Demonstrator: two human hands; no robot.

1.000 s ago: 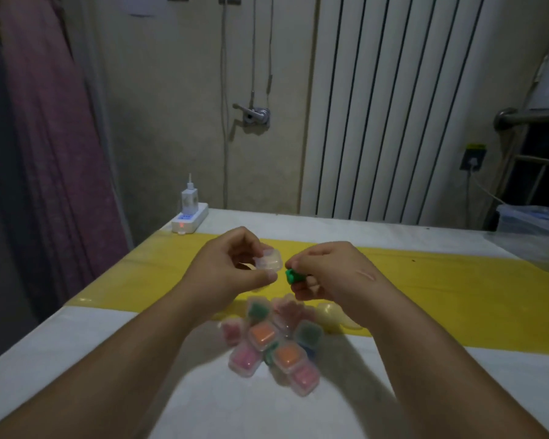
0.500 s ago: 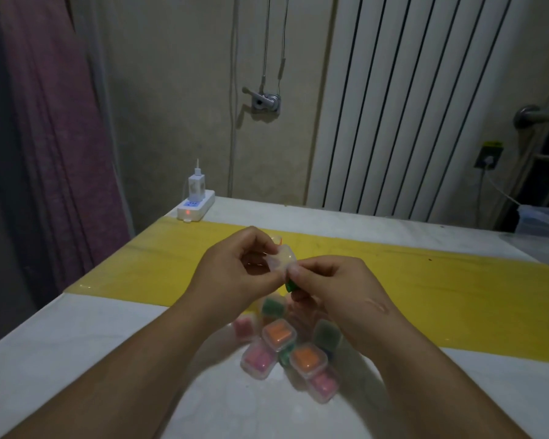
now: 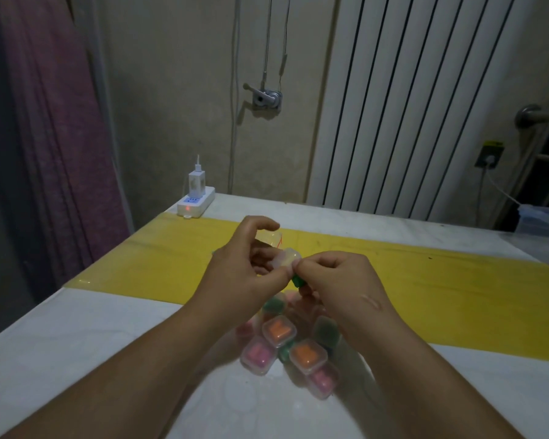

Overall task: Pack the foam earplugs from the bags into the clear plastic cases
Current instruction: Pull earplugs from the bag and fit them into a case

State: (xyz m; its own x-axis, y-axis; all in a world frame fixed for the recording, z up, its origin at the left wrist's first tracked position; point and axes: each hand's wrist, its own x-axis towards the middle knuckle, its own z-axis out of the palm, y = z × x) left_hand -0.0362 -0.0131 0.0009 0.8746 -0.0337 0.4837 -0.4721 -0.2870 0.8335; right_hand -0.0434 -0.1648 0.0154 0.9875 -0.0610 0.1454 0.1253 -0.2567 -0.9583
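Head view, and the left hand (image 3: 244, 270) was curled round a clear case (image 3: 287, 259), held up above the middle of the table (image 3: 76, 343)! The right hand (image 3: 339, 280) had its fingers bent in tight, nipping at the case's edge with a green earplug (image 3: 298, 281) tucked under them.

Which step was that, would you say?

Getting the lid open with the plug at the ready, I reckoned. It wanted a firm hold on the base and prying at the lip only, with that plug trapped so it couldn't drop.

And the boxes below?

A heap of lidded cases lay toward the near edge, touching one another: orange cases (image 3: 279, 331), pink cases (image 3: 257, 359), green cases (image 3: 325, 332), all filled. Whether the held one had anything inside, I couldn't tell. No bag could be made out for certain. A power strip (image 3: 195, 204) sat at the far left corner.
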